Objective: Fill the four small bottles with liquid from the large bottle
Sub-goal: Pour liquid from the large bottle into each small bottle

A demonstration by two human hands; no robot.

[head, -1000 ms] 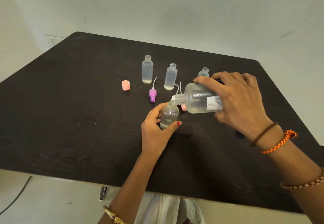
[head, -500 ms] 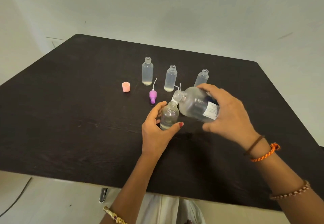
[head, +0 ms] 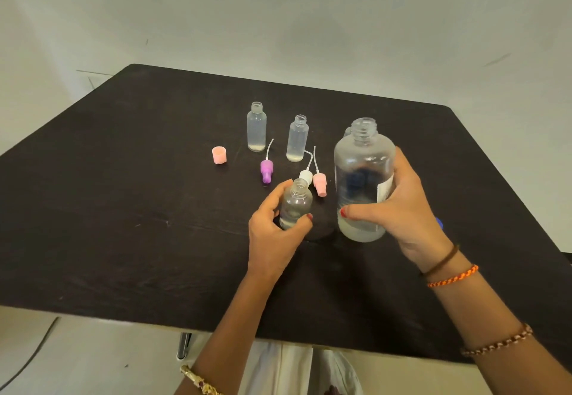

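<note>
My right hand [head: 405, 209] grips the large clear bottle [head: 362, 178], which stands upright and uncapped with a little liquid at its bottom. Left of it, my left hand [head: 275, 233] holds a small open bottle [head: 295, 204] upright on the dark table [head: 123, 209]; it has some clear liquid in it. Two more small open bottles [head: 256, 127] [head: 297, 138] stand farther back, each with a thin layer of liquid. A fourth small bottle [head: 347, 131] is almost fully hidden behind the large one.
Loose tops lie on the table: a pink cap [head: 219, 155], a purple spray top [head: 266, 171], a white one [head: 305, 175] and a pink one [head: 319, 183] with thin tubes. A blue object [head: 439, 223] peeks out behind my right hand. A wall rises behind the table.
The large bottle was tipped with its mouth over the small bottle; my right hand has swung it upright and to the right. My left hand has stayed on the small bottle.
</note>
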